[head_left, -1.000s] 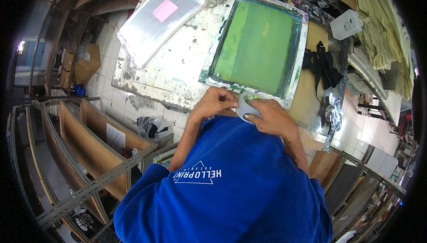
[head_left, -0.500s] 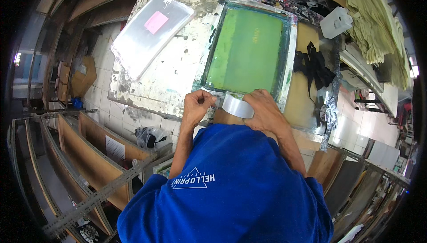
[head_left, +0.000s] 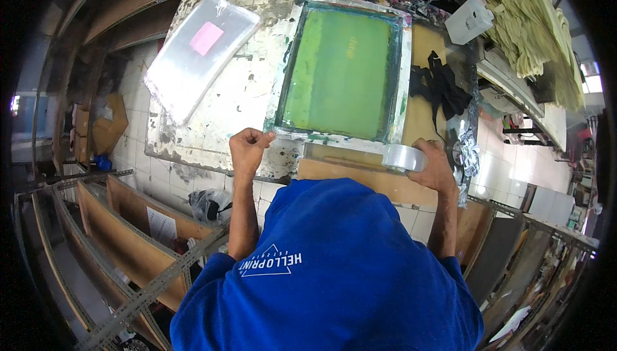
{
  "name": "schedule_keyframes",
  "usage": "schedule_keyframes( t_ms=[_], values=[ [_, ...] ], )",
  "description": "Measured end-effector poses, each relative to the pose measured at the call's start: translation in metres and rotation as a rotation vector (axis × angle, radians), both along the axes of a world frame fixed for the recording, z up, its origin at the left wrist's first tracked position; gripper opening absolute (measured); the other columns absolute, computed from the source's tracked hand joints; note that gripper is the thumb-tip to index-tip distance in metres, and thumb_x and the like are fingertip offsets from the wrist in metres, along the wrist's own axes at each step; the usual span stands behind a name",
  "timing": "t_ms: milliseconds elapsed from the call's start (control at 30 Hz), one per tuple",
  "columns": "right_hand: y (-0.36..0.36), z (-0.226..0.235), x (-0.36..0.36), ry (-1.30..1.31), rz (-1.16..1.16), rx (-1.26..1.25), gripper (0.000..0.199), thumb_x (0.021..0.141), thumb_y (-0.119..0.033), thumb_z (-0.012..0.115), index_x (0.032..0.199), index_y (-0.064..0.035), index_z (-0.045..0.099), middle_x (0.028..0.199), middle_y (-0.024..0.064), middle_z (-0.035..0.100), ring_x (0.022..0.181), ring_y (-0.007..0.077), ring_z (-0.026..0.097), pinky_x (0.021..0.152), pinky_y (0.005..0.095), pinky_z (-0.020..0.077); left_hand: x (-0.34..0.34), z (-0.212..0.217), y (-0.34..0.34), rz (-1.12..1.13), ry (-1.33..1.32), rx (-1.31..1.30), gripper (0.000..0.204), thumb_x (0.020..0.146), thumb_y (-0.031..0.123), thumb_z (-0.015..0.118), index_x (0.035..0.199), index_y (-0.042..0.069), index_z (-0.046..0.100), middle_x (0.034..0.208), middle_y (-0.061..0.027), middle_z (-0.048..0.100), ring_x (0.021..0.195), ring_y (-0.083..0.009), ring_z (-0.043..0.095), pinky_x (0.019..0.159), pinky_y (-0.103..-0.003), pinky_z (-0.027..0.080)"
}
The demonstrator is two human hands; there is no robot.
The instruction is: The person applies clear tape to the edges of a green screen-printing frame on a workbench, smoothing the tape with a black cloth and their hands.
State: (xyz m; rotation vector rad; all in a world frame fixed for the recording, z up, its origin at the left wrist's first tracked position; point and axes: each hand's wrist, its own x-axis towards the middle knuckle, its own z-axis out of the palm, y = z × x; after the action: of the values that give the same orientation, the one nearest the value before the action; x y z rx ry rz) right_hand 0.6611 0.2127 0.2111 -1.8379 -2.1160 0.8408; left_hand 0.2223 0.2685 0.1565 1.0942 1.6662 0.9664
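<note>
My right hand [head_left: 435,166] grips a roll of clear packing tape [head_left: 405,157] by the near right corner of a screen printing frame [head_left: 406,62]. At the frame's near left corner, my left hand [head_left: 249,152] is closed in a pinch on the tape's loose end. A see-through strip of tape [head_left: 344,152] seems to stretch between both hands along the frame's near edge; its exact outline is hard to make out. Green mesh [head_left: 340,71] fills the frame, with a small yellowish marking on it.
Clear plastic sheets [head_left: 193,71] with a pink piece of paper [head_left: 206,38] lie on the stained white table [head_left: 257,87]. Right of the frame are a black cloth [head_left: 442,84] and a white plastic container [head_left: 468,22]. Wooden shelving [head_left: 122,235] stands low on the left.
My hands have moved apart, the right one rightward with the tape roll, the left one leftward. A longer span of tape lies between them. The whole view has shifted slightly.
</note>
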Motion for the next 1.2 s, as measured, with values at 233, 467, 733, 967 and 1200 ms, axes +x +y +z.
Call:
schedule_keyframes(
  t_ms=[233,467,733,967,1200],
  values=[
    [-0.001,-0.016,0.005,0.348,-0.233,0.009,0.05,0.071,-0.027,0.084,0.108,-0.0022,0.06,0.094,0.0152,0.069,0.089,0.0283,0.067,0.083,0.0372,0.0518,-0.002,-0.012,0.012,0.041,0.068,0.034,0.021,0.079,0.012,0.082,0.075,-0.003,0.067,0.066,-0.0067,0.066,0.058,-0.0087,0.057,0.053,-0.023,0.042],
    [0.008,-0.018,0.013,0.259,-0.185,0.069,0.034,0.077,-0.021,0.078,0.102,-0.0012,0.067,0.088,0.0155,0.072,0.083,0.0318,0.071,0.077,0.0374,0.0543,-0.011,-0.005,0.014,0.033,0.092,0.012,0.023,0.079,0.013,0.082,0.075,-0.003,0.067,0.065,-0.007,0.066,0.057,-0.0101,0.058,0.054,-0.024,0.042],
    [0.009,-0.016,0.001,0.221,-0.166,0.089,0.027,0.078,-0.019,0.078,0.097,-0.0008,0.072,0.087,0.0134,0.074,0.08,0.0284,0.071,0.075,0.0344,0.0539,-0.022,-0.006,0.01,0.022,0.086,-0.029,0.023,0.08,0.014,0.081,0.076,-0.003,0.067,0.065,-0.0069,0.065,0.058,-0.0103,0.058,0.055,-0.023,0.044],
    [0.003,0.029,-0.012,0.439,-0.21,0.218,0.018,0.074,-0.007,0.08,0.09,-0.0006,0.073,0.08,0.0131,0.071,0.076,0.0268,0.07,0.072,0.0344,0.0531,-0.04,0.036,0.015,0.038,-0.097,0.137,0.01,0.084,0.005,0.075,0.079,0.001,0.067,0.071,-0.0036,0.065,0.064,-0.0112,0.06,0.063,-0.025,0.049],
    [-0.01,0.154,-0.04,0.227,0.032,0.773,0.014,0.072,-0.017,0.08,0.083,-0.0087,0.075,0.076,0.0094,0.07,0.064,0.021,0.068,0.056,0.0338,0.0528,-0.096,0.142,0.006,0.141,0.04,0.718,0.003,0.087,0.002,0.066,0.084,0.002,0.067,0.083,-0.0097,0.067,0.079,-0.0165,0.062,0.074,-0.029,0.049]
  ],
)
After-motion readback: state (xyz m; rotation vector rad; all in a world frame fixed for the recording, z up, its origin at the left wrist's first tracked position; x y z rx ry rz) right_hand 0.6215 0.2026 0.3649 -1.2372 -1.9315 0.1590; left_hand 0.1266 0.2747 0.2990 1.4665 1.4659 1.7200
